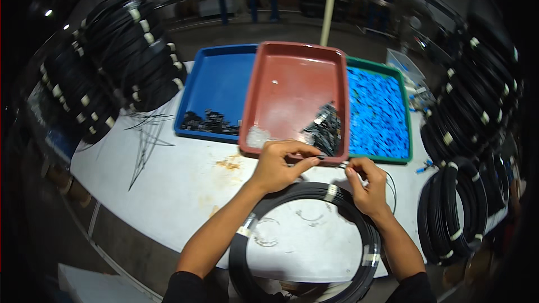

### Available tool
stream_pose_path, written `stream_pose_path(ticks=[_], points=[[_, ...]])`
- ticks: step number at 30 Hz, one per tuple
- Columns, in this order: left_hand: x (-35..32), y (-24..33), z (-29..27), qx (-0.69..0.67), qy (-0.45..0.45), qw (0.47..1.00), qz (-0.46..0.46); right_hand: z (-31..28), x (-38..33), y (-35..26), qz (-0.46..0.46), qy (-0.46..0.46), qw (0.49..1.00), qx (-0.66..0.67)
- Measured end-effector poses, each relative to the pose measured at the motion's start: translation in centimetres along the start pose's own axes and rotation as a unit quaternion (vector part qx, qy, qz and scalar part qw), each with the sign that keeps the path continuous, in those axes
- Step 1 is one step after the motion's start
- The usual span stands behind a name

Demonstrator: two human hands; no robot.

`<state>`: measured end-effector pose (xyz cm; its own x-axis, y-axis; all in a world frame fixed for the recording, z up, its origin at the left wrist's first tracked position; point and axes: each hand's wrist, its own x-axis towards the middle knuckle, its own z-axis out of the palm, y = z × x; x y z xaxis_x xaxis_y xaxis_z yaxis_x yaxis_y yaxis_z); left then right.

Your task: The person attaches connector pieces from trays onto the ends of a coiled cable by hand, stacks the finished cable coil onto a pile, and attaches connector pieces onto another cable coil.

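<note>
My left hand (281,163) is closed in a pinch on a small dark piece (321,156) at the near edge of the red tray (297,87). Just to its right, my right hand (368,182) pinches the end of a thin black cable, whose pale tip (343,164) points toward the left hand. A loop of this cable (394,191) bows out beside the right hand. Below both hands lies a large coil of black cable (238,252), bound with pale tape. Black flat pieces (324,129) and clear small pieces (257,137) lie in the red tray.
A blue tray (222,78) with black parts (208,122) stands left. At right, a green tray (409,140) holds many bright blue pieces (376,112). Stacked black coils flank the white table (151,202) at left (126,50) and right (469,90). Loose thin strands (147,143) lie left.
</note>
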<state>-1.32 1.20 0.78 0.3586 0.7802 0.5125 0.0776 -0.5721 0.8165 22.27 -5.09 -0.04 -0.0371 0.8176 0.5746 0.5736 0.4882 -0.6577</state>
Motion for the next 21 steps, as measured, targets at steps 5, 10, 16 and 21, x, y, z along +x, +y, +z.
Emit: stream_pose_path(ticks=[5, 10, 16, 21], points=[[-0.8, -0.4, -5.5, 0.174, 0.091, 0.976, 0.095, 2.1, 2.8, -0.9, -0.060, -0.104, 0.993, -0.018], [-2.8, -4.6, -16.2, 0.356, 0.171, 0.919, 0.012, 7.7, 5.8, -3.3, -0.094, -0.214, 0.971, -0.039], [-3.9, -8.4, -25.2, 0.450, 0.205, 0.862, -0.112, 12.5, 5.9, -6.4, -0.053, -0.292, 0.954, -0.047], [-2.8, -10.1, -28.1, 0.510, 0.112, 0.852, -0.027, 14.5, 6.9, -7.0, -0.024, -0.280, 0.959, -0.025]])
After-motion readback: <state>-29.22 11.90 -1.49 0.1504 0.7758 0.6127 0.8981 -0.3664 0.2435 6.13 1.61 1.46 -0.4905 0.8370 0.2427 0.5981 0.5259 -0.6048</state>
